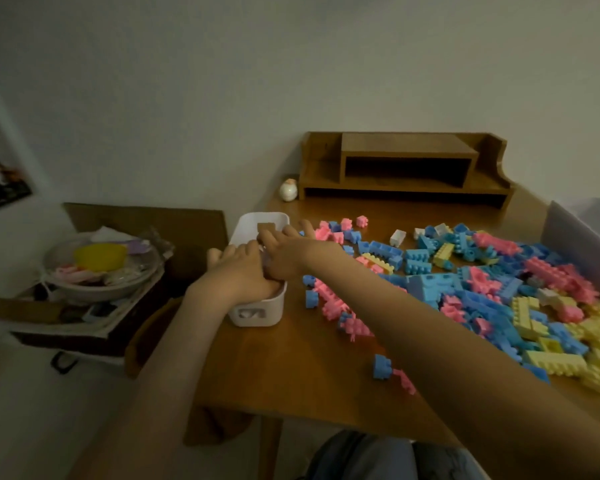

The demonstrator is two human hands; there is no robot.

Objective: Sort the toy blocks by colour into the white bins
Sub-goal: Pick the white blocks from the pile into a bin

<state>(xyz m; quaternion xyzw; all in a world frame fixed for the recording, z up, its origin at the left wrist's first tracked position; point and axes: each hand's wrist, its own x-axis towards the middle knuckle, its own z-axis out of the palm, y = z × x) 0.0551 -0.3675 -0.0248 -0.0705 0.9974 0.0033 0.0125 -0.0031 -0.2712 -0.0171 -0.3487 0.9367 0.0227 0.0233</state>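
Note:
A white bin [257, 315] stands at the left edge of the wooden table [309, 368]. Both of my hands are over it. My left hand [236, 271] lies across the bin's near half with its fingers dipping inside, out of sight. My right hand [286, 251] reaches in from the right, fingers stretched toward the far wall and thumb spread. Something pale shows between the two hands, but I cannot make out what it is. A big heap of pink, blue and yellow toy blocks [492, 289] covers the right half of the table.
A wooden desk shelf [406, 168] and a small egg-shaped figure [288, 190] stand at the back. A grey box wall [575, 244] rises at the right edge. Left of the table, a carton holds a bowl of clutter [101, 268]. Loose blocks [383, 367] lie near the front.

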